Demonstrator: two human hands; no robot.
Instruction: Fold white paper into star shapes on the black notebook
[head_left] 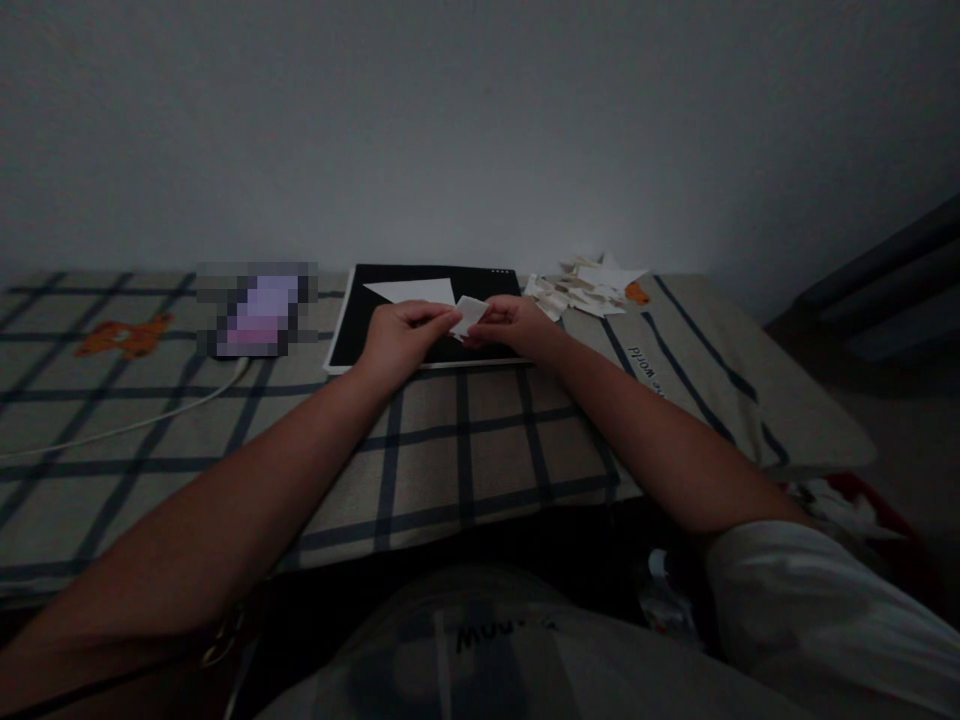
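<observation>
Between my two hands is a small piece of white paper (470,312), held above a black board (352,340) with a pale edge. My left hand (405,335) pinches its left side between thumb and fingers. On the other side, my right hand (514,325) grips the paper with bent fingers, partly hidden behind it. Behind my left hand, a larger white sheet with a pointed corner (420,290) lies flat on the board. To the right of my right hand is a pile of folded white paper pieces (581,290).
A phone (259,315), its screen blurred out, sits at left with a white cable (180,408) plugged in. Checked cloth (450,440) covers the table, which meets a grey wall (450,130). Below right are a red bin (892,515) with white scraps and a plastic bottle (667,600).
</observation>
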